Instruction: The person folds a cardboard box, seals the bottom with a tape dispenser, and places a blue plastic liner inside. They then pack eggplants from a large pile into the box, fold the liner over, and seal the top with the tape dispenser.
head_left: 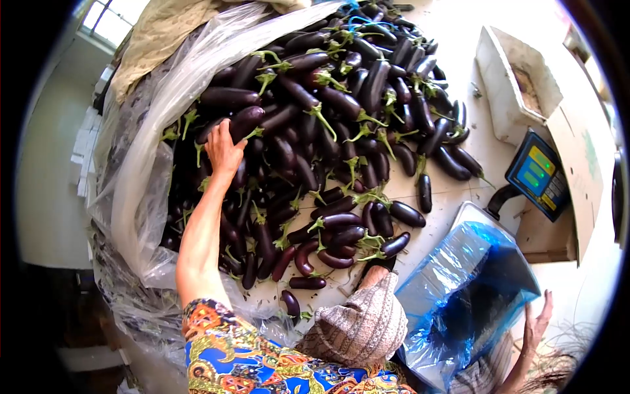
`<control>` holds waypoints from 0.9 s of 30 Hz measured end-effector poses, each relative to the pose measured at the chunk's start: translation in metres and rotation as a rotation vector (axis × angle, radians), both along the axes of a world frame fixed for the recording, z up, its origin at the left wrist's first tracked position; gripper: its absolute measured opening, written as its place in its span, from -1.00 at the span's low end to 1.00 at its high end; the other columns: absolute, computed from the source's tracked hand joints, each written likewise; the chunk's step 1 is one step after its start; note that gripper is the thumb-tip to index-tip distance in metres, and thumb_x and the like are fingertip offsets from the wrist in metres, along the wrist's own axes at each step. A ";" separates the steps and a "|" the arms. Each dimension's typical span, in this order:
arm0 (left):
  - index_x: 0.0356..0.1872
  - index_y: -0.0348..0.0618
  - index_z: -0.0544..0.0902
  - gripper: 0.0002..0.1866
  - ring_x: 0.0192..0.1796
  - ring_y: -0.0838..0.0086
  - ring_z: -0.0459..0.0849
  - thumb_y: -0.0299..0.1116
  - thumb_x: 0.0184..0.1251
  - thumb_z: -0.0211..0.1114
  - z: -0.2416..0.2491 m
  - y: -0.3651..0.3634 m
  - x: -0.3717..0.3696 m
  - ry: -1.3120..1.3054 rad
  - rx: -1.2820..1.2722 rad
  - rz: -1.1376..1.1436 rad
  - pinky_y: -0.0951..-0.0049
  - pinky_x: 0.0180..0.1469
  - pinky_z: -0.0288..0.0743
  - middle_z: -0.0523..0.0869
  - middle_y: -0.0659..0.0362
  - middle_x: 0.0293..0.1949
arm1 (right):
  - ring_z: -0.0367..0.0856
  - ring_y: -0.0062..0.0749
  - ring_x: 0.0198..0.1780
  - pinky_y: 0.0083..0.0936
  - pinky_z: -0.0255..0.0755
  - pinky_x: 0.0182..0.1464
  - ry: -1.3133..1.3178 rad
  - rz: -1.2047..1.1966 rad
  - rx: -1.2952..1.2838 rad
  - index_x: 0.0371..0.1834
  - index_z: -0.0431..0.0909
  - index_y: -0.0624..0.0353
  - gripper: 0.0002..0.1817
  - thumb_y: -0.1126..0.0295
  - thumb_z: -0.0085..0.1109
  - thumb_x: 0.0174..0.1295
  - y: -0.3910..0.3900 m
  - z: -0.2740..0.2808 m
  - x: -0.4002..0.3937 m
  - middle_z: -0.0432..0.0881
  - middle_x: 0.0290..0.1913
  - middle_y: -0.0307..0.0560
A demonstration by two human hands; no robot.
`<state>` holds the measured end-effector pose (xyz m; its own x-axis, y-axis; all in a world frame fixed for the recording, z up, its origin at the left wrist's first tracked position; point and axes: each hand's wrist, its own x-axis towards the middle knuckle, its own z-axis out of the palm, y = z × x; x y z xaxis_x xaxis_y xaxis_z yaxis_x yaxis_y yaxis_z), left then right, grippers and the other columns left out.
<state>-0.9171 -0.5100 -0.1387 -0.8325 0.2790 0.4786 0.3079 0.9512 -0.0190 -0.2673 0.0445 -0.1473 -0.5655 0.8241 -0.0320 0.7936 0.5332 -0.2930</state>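
My left hand (224, 152) reaches into a big heap of purple eggplants (279, 154). Its fingers close around one dark, glossy eggplant (247, 123) at the heap's left side. Other eggplants with green stems press against it on every side. My left arm comes from a colourful patterned short sleeve (262, 361). I do not see my right hand. A knitted sleeve (361, 322), apparently a co-worker's, reaches under my arm to eggplants at the front of the heap; its hand is mostly hidden.
A blue plastic bag (426, 289) lines a container at the lower right, with another hand (538, 322), apparently the co-worker's, at its side. Behind it stand a digital scale display (538, 174) and a white foam box (489, 79). Clear plastic sheeting (134, 190) borders the heap.
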 end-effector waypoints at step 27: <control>0.16 -0.24 0.58 -0.67 -0.17 0.64 0.66 -0.28 0.56 0.08 -0.030 0.255 0.250 -1.787 0.747 -0.718 0.64 -0.12 0.49 0.74 0.18 -0.15 | 0.63 -0.43 -0.24 -0.55 0.51 -0.22 0.411 -0.454 -1.212 0.31 0.33 0.20 -0.33 0.11 0.29 0.21 -0.150 0.088 -0.083 0.51 -0.15 -0.09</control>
<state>-0.6668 -0.2547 -0.1689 -0.2616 0.8741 -0.4092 -0.2174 0.3597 0.9074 -0.3506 -0.1057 -0.0589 -0.3980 0.5135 -0.7602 0.5711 -0.5098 -0.6434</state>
